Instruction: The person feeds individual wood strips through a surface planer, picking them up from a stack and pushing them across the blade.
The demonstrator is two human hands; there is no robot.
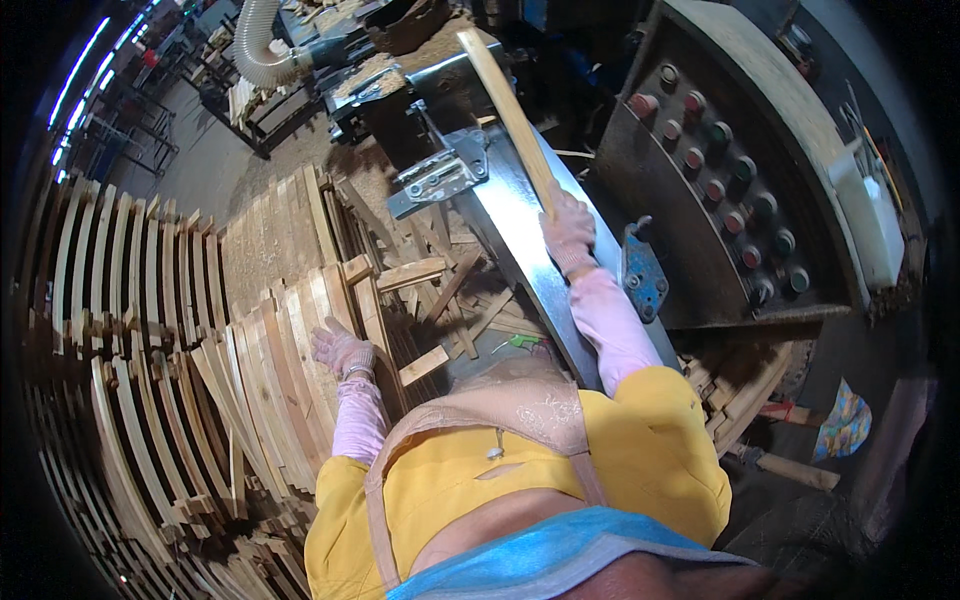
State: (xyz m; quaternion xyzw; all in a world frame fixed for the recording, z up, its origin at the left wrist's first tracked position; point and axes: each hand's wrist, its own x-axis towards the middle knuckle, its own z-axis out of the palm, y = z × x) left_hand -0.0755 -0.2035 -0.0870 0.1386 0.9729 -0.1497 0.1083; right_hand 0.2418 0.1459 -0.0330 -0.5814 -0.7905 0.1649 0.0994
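My right hand [570, 235], in a pink glove, grips the near end of a long pale wooden slat [505, 105]. The slat lies along the shiny metal bed [510, 225] of a woodworking machine and points away toward its far end. My left hand [340, 350], also gloved, rests open on top of a stack of curved wooden slats [275, 385] at my left side. A pink sleeve covers each forearm.
Rows of stacked curved slats [130, 300] fill the left. Offcuts [450, 300] litter the floor below the bed. A control panel with coloured buttons [720, 180] stands at the right, a blue clamp [640, 275] beside it. A ribbed dust hose [255, 45] hangs at the back.
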